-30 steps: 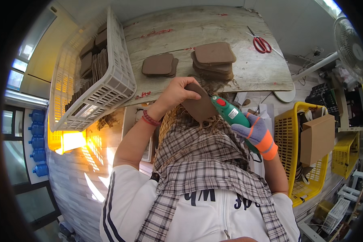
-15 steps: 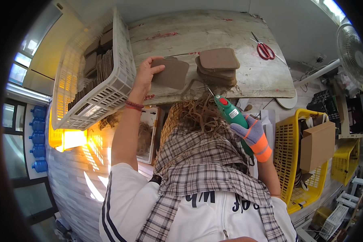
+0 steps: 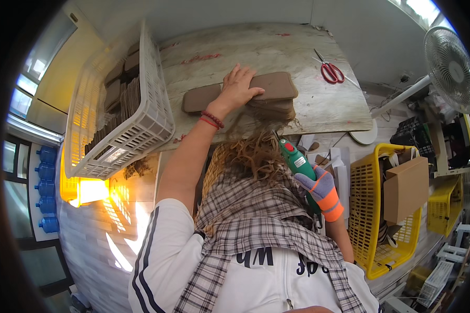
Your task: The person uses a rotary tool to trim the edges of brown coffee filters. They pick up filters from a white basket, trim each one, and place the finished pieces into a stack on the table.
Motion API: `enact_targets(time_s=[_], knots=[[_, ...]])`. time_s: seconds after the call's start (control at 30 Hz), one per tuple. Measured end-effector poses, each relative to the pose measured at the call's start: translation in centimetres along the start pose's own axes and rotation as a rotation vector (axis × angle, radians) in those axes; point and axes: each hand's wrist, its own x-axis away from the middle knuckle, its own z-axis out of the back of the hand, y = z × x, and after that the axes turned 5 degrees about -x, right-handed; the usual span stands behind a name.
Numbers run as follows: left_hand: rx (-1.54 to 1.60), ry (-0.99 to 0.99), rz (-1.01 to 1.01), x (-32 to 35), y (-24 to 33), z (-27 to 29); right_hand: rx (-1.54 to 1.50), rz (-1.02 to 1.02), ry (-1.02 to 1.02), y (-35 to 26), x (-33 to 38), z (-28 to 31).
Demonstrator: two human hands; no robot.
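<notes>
Left hand (image 3: 238, 87) moved from single brown pad (image 3: 201, 97) onto far stack (image 3: 273, 89), fingers spread flat, gripping nothing. Right hand (image 3: 321, 189) kept closed grip on green glue gun (image 3: 296, 160).

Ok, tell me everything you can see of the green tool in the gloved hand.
The green tool is a stubby handheld device with a green plastic-looking body, a red button near its front and a pale label along its side. Its thin tip points up toward the worn table edge, near the stack of brown pads. The right hand, in a grey and orange glove, grips its rear end. It looks like a glue gun, though I cannot confirm that.
</notes>
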Motion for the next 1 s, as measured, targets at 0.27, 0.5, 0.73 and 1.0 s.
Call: enact_targets(time_s=[0.27, 0.5, 0.73, 1.0], knots=[[0.089, 0.163, -0.009, -0.4, 1.4, -0.1, 0.027, 0.011, 0.037, 0.1, 0.3, 0.4], [0.914, 0.186, 0.165, 2.1, 3.3, 1.8, -0.010, 0.055, 0.066, 0.8, -0.1, 0.6], [2.076, 0.412, 0.485, 5.6, 8.5, 1.2, -0.209, 0.077, 0.136, -2.9, -0.7, -1.0], [2.380, 0.471, 0.500, 5.6, 11.1, -0.5, -0.264, 0.099, 0.178, -5.9, -0.5, -2.4]])
